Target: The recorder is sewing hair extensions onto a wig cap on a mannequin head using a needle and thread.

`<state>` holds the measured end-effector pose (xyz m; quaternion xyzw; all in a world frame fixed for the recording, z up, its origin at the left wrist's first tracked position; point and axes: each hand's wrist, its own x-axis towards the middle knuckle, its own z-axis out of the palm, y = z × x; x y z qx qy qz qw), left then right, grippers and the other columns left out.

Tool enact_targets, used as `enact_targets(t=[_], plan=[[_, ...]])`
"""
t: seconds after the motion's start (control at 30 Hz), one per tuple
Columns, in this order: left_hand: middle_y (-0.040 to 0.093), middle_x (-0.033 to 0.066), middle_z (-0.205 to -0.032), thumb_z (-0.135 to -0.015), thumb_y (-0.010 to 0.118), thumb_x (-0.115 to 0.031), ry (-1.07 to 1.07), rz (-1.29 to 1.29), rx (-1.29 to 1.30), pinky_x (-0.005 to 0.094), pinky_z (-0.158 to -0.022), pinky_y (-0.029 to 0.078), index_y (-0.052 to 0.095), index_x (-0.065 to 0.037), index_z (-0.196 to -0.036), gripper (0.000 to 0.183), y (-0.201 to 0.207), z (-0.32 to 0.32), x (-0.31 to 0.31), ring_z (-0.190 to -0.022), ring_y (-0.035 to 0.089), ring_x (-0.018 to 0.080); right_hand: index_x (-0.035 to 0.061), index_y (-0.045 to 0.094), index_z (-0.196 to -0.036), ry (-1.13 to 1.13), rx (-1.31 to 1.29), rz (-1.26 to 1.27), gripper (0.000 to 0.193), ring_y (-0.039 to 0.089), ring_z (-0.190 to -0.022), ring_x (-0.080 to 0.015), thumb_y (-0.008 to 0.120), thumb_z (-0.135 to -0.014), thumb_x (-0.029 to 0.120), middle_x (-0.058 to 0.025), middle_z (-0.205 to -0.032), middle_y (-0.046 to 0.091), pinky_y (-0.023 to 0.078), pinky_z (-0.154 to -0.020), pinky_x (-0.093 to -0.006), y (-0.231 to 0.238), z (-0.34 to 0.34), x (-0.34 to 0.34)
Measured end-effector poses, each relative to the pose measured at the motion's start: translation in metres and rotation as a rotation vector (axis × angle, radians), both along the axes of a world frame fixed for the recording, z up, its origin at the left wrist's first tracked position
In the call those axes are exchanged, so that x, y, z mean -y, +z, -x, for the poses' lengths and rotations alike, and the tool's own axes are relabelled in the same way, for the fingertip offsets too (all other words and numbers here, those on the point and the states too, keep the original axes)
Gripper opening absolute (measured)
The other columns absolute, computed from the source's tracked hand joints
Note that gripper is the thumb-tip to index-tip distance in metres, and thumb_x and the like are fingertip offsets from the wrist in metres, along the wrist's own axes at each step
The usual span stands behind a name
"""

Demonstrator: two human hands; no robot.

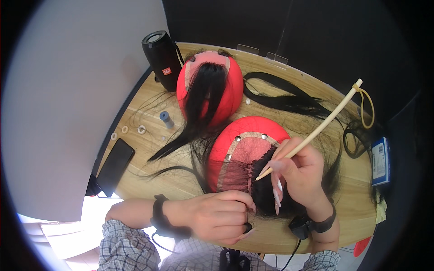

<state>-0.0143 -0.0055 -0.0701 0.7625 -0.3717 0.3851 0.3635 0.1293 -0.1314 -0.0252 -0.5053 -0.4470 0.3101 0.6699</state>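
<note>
In my right hand (pixel 296 169) is a ventilating needle (pixel 318 128) with a long pale handle, a yellow rubber band (pixel 370 108) looped at its upper end. The needle's tip touches the gathered edge of black hair (pixel 271 194) on the nearer red dome-shaped block (pixel 275 128). Pink netting (pixel 244 153) and a beige band with several metal pins cover part of this block. My left hand (pixel 221 217) is closed at the near side of the block, fingers curled around a lock of black hair (pixel 247 227) that is mostly hidden.
Behind stands a second red block (pixel 235 86) carrying long black hair. A black cylindrical speaker (pixel 160 58), a blue-grey tube (pixel 166 119), small white rings (pixel 125 129) and a dark phone (pixel 116 167) lie left. Rightward are a hair bundle (pixel 280 92) and a blue-white box (pixel 380 162).
</note>
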Motion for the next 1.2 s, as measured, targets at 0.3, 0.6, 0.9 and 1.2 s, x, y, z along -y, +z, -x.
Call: enact_targets(t=[0.3,0.6,0.9,1.2], plan=[[0.048,0.0061,-0.058,-0.073,0.060,0.005,0.040,0.017,-0.014,0.0421,-0.077,0.057,0.051,-0.002,-0.058,0.019,0.003,0.002,0.002,-0.050,0.048,0.0184,-0.0078,0.060,-0.089,0.072,-0.352,0.244,0.014,0.063,-0.056,-0.0119,0.055,-0.094,0.005,-0.0115,-0.073,0.062,0.052,-0.046,-0.0202,0.022,-0.007,0.008],[0.049,0.0071,-0.059,-0.069,0.060,0.006,0.120,-0.086,0.010,0.0478,-0.083,0.057,0.050,0.000,-0.061,0.014,0.014,0.008,-0.001,-0.053,0.050,0.0193,-0.0014,0.062,-0.090,-0.079,0.683,0.016,0.005,0.064,-0.077,-0.0153,0.064,-0.085,0.001,-0.0093,-0.080,0.064,0.049,-0.066,-0.0266,0.019,-0.008,0.011],[0.043,0.0055,-0.061,-0.070,0.064,0.003,0.410,-0.269,0.033,0.0476,-0.086,0.054,0.052,0.001,-0.063,0.014,0.035,0.040,-0.009,-0.056,0.049,0.0187,-0.0013,0.047,-0.096,-0.002,0.132,0.191,0.008,0.066,-0.080,-0.0189,0.046,-0.098,0.007,-0.0118,-0.086,0.061,0.053,-0.059,-0.0252,0.033,0.008,0.011],[0.051,0.0066,-0.058,-0.096,0.039,-0.007,0.606,0.477,-0.402,0.0451,-0.091,0.049,0.051,-0.001,-0.064,0.035,0.063,0.079,-0.026,-0.054,0.054,0.0167,-0.0004,0.040,-0.100,0.105,-0.107,-0.161,0.017,0.068,-0.082,-0.0257,0.043,-0.101,0.016,-0.0176,-0.088,0.061,0.058,-0.072,-0.0360,0.038,0.000,-0.003]])
